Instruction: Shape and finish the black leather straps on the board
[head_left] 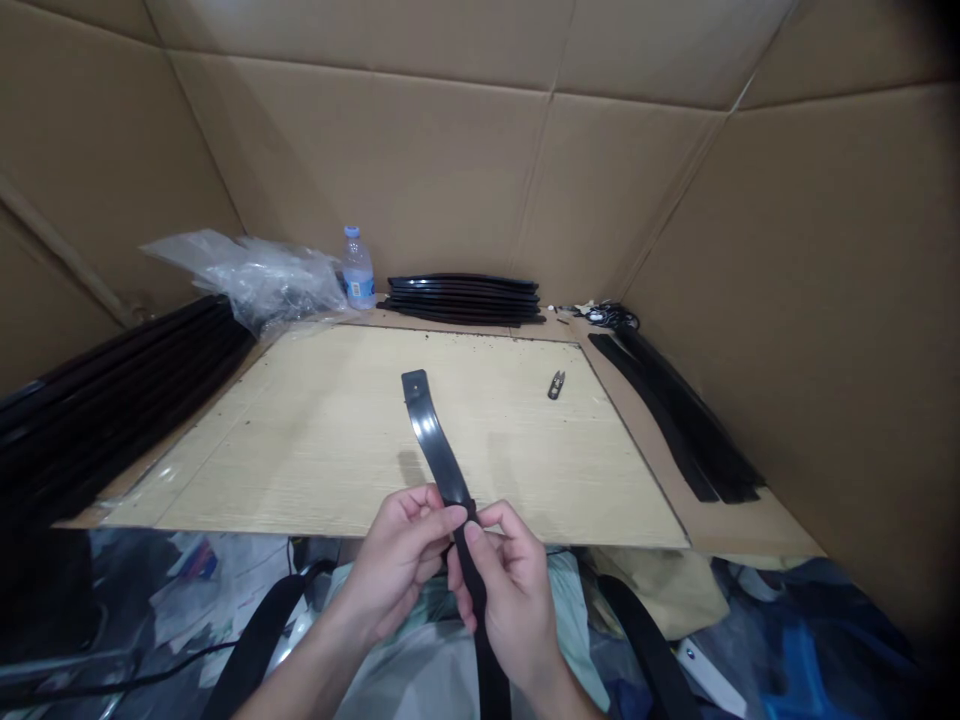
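A long, curved black strip (437,440) runs from above the table down toward my lap. Its upper part is shiny and ends in a squared tip with a small hole; the lower part looks matte, like a fabric sleeve (471,578) around it. My left hand (411,552) pinches the strip between thumb and fingers, right where shiny meets matte. Just below and to the right, my right hand (511,580) grips the matte part, thumb on top. Small thread snips (556,385) lie on the table to the right, apart from both hands.
Stacked black strips (461,300) lie at the back of the wooden table (300,440). More black strips (112,400) are piled left, and flat black sleeves (675,420) lie right. A clear plastic bag (262,280) and a water bottle (358,275) stand back left. Cardboard walls (450,150) enclose the table.
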